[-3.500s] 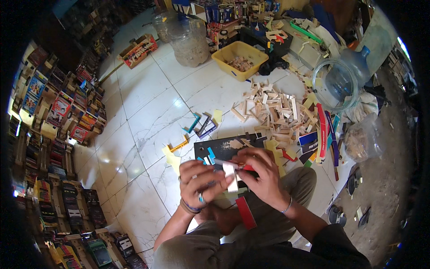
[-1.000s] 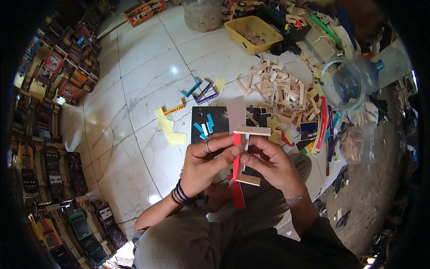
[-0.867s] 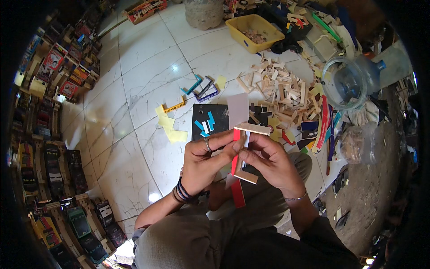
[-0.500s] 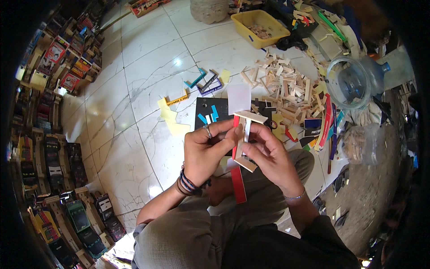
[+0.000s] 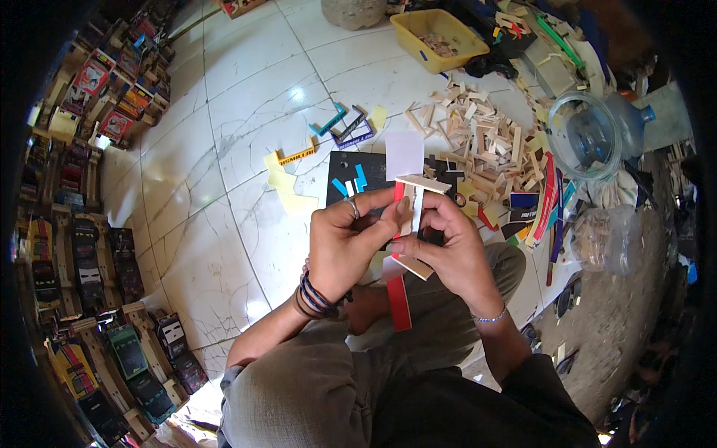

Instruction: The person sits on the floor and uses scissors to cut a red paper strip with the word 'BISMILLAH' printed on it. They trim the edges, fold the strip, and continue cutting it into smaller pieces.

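Above my lap I hold a small open wooden frame, made of thin pale slats. A long red strip runs along the frame's left side and hangs below it. My left hand is closed on the left side, with thumb and forefinger pinching the strip against the wood. From the right, my right hand grips the frame, its thumb tip reaching across near the red edge. A pale paper piece shows just above the frame; whether it joins the strip I cannot tell.
A black board with blue pieces lies beyond my hands. Coloured strips and yellow paper are on the tiles. Right are a pile of wooden slats, a yellow basin and a clear water jug. Decorated wooden pieces line the left.
My right thumb has shifted left across the frame toward the red edge. The frame has turned slightly, showing more of its white side. Both hands keep their grip.
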A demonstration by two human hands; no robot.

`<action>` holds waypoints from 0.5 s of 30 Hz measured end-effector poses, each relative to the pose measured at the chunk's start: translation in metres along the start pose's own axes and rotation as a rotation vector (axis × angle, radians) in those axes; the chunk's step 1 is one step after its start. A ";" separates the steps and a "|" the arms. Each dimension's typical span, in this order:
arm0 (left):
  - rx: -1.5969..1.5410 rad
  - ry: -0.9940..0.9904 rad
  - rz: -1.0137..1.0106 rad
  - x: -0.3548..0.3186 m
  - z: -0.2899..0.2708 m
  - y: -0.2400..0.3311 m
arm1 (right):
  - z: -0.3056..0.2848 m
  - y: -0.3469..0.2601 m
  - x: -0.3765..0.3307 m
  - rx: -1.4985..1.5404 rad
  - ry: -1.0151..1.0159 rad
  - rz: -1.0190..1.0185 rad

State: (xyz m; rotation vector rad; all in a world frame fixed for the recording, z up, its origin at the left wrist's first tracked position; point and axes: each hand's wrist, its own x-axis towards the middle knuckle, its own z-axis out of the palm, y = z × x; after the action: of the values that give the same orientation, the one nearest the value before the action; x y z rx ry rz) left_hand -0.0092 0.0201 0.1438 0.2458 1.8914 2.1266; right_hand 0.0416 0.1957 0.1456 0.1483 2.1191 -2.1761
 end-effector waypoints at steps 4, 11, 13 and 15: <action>-0.039 -0.009 0.000 0.000 0.001 -0.001 | -0.003 0.000 0.001 0.023 0.015 0.062; -0.010 -0.006 0.021 0.002 0.001 -0.002 | -0.004 -0.001 0.001 -0.100 -0.106 0.007; -0.014 -0.010 0.023 0.002 0.001 -0.002 | -0.006 -0.003 0.002 -0.067 -0.121 0.078; -0.091 -0.019 -0.012 0.002 0.001 -0.001 | -0.007 -0.006 0.003 -0.021 -0.130 0.135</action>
State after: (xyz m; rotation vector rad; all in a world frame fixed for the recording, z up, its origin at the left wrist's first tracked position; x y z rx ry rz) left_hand -0.0108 0.0214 0.1430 0.2342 1.7762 2.1879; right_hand 0.0375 0.2032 0.1505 0.1393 2.0005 -2.0289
